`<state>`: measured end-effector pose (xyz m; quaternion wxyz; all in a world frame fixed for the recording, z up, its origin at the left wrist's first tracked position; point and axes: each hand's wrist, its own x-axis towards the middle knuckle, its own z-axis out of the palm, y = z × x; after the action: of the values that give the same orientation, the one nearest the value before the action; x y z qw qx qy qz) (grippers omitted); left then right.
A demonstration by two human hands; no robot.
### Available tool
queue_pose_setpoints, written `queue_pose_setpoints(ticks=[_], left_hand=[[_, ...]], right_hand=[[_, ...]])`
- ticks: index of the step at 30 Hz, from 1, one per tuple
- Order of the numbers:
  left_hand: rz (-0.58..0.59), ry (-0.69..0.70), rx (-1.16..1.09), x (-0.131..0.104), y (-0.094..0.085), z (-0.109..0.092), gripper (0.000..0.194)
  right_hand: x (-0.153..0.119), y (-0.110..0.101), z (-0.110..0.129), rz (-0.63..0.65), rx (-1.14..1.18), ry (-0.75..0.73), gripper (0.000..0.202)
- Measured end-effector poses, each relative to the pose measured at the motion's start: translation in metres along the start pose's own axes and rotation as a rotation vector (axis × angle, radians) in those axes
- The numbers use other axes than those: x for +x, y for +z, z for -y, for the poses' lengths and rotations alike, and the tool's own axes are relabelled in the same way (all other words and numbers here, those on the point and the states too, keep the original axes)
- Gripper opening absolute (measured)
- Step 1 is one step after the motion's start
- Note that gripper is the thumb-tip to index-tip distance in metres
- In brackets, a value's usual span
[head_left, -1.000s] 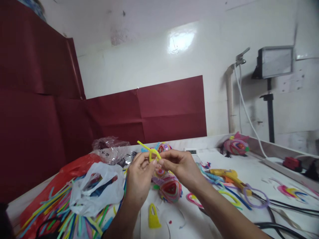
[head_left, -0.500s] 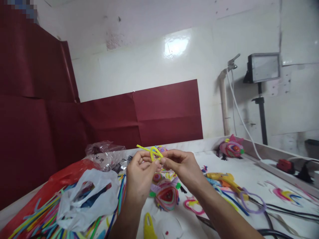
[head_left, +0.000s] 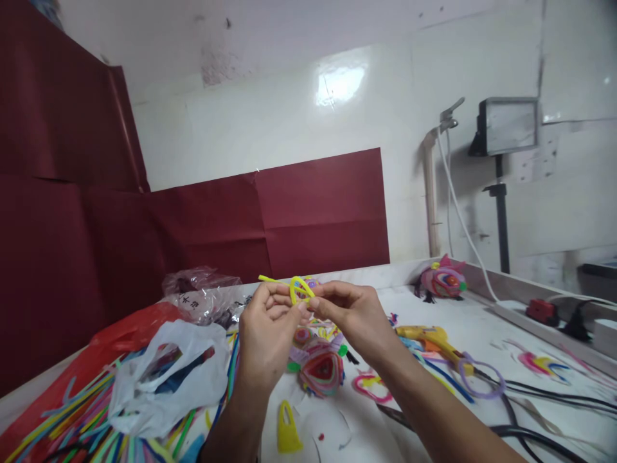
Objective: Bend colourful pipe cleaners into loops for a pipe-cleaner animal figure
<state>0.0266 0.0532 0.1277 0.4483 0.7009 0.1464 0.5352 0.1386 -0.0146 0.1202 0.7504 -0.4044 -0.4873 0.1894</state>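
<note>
A yellow fuzzy stem [head_left: 295, 283], bent into a small loop with one loose end pointing left, is pinched between both hands above the table. My left hand [head_left: 272, 331] grips the loop's lower left side. On its right side, my right hand [head_left: 354, 315] closes thumb and fingers on the stem. Beneath the hands lies a colourful fish-like figure [head_left: 322, 370] with concentric coils and green tips. A flat yellow looped piece [head_left: 288, 429] rests nearer the front, beside a white sheet [head_left: 332, 437] with a small red spot.
Left, a white plastic bag [head_left: 168, 386] lies over many coloured stems [head_left: 91, 411] and a red bag [head_left: 130, 331]. Right are a yellow glue gun [head_left: 434, 337], a purple ring [head_left: 482, 379], black cables and a power strip [head_left: 513, 310]. Another fish-like figure [head_left: 441, 281] sits at the back right.
The view has shifted slightly, showing more of the flat yellow piece. Both hands keep hold of the yellow stem, whose loop looks slightly wider and lower.
</note>
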Motion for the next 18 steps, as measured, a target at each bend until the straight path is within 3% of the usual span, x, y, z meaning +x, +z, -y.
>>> queue_pose_setpoints(ticks=[11,18], left_hand=[[-0.055,0.011,0.025,-0.0025,0.0006,-0.0029,0.029],[-0.108,0.073,0.01,-0.0043,0.0033,-0.0025,0.039]], right_hand=[[-0.0021,0.0021,-0.0092,-0.035,-0.048,-0.091,0.009],[-0.0044,0.0056,-0.0042,-0.079,-0.058,-0.072,0.009]])
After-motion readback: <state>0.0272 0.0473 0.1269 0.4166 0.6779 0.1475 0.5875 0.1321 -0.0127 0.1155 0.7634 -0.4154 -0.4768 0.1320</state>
